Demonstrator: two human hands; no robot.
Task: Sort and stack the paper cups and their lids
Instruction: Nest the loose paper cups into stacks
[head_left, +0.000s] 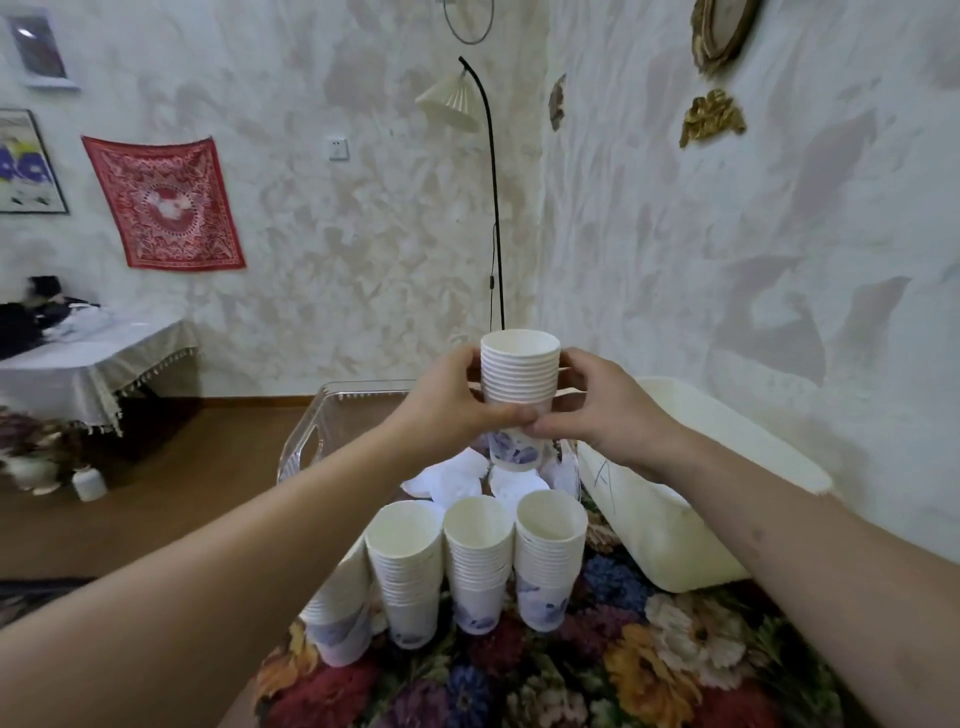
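Head view — left hand (449, 402) and right hand (597, 410) clasp raised cup stack (519, 374) | clear bin (301, 447) below

- Left hand (457, 402) and right hand (597, 410) clasp opposite sides of the raised cup stack (519, 374).
- Thumbs meet in front; both forearms outstretched.
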